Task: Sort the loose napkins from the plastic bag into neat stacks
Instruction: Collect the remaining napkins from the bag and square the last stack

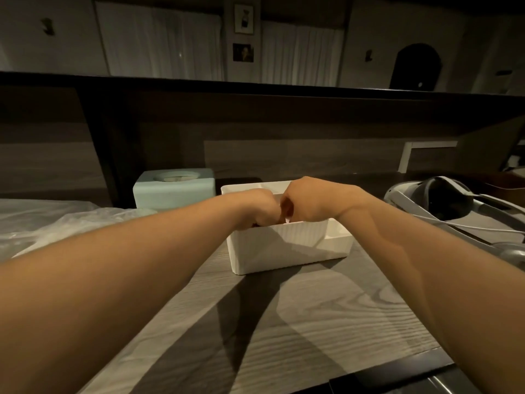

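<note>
A crumpled clear plastic bag [48,223] lies at the left on the wood-grain surface [284,322]. A white ribbed box [287,248] stands upright mid-surface, its contents hidden.

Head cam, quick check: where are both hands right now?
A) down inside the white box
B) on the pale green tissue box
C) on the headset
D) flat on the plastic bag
A: the left hand and right hand meet over the rim of the white box with fingers dipping inside it; the plastic bag lies untouched at left.
</note>
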A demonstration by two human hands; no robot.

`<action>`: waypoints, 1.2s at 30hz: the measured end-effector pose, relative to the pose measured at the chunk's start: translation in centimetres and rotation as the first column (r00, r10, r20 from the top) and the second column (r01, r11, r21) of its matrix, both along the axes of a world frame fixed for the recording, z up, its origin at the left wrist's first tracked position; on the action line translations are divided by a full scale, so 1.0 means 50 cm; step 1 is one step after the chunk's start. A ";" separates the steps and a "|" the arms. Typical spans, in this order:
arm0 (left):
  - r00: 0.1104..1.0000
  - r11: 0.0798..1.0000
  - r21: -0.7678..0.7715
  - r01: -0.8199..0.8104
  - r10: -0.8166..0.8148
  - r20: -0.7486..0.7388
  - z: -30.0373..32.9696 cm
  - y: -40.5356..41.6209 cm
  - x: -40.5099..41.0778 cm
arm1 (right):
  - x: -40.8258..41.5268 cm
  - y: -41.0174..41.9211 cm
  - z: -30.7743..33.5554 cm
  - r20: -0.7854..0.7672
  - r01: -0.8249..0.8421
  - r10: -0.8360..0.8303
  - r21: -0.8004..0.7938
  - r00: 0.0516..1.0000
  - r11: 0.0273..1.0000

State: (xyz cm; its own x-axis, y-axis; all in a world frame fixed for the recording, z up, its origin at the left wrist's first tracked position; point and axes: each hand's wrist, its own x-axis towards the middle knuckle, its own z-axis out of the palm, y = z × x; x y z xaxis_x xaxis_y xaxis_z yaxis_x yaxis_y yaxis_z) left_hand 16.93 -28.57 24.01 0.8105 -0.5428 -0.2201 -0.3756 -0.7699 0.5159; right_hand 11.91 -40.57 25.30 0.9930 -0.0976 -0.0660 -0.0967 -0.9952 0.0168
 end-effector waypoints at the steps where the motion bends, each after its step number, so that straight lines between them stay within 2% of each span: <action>1: 1.000 1.000 -0.022 0.003 -0.003 0.006 0.002 0.003 -0.001 | -0.001 0.001 0.000 -0.002 0.003 -0.003 0.002 1.000 1.000; 3: 1.000 0.992 -0.126 0.000 -0.001 -0.007 0.010 0.013 -0.002 | -0.006 0.004 0.002 0.045 0.012 -0.014 0.056 0.999 0.998; 5: 0.999 0.957 -0.290 -0.028 0.018 -0.036 0.023 0.033 -0.004 | -0.014 0.014 0.001 0.171 0.017 -0.047 0.171 0.984 0.985; 9: 0.997 0.850 -0.527 -0.009 0.050 0.063 0.054 0.120 -0.002 | -0.013 0.075 -0.005 0.446 -0.021 -0.130 0.319 0.886 0.948; 14: 0.984 0.824 -0.563 -0.070 0.151 0.098 0.067 0.303 0.019 | 0.014 0.207 -0.010 0.622 -0.192 -0.185 0.488 0.761 0.852; 18: 0.974 0.849 -0.498 -0.174 0.224 0.042 0.055 0.466 0.041 | 0.033 0.332 -0.024 0.698 -0.353 -0.140 0.511 0.702 0.784; 20: 0.969 0.879 -0.417 -0.229 0.245 -0.017 0.049 0.531 0.049 | 0.043 0.394 -0.034 0.693 -0.394 -0.117 0.531 0.712 0.750; 23: 0.959 0.940 -0.190 -0.282 0.283 -0.026 0.037 0.600 0.065 | 0.056 0.472 -0.045 0.616 -0.415 -0.074 0.611 0.785 0.674; 25: 0.942 0.945 -0.003 -0.327 0.326 0.075 0.023 0.630 0.082 | 0.071 0.515 -0.055 0.539 -0.395 -0.021 0.642 0.842 0.657; 28: 0.886 0.895 0.244 -0.374 0.266 0.380 -0.015 0.665 0.106 | 0.102 0.571 -0.086 0.430 -0.353 0.064 0.637 0.901 0.685; 30: 0.860 0.905 0.183 -0.385 0.280 0.427 -0.050 0.680 0.119 | 0.119 0.594 -0.117 0.360 -0.317 0.114 0.581 0.926 0.750; 33: 0.864 0.919 0.025 -0.393 0.360 0.353 -0.114 0.690 0.141 | 0.130 0.598 -0.166 0.300 -0.290 0.178 0.391 0.937 0.873; 36: 0.880 0.915 -0.085 -0.394 0.402 0.252 -0.167 0.696 0.154 | 0.130 0.590 -0.185 0.242 -0.290 0.219 0.315 0.945 0.904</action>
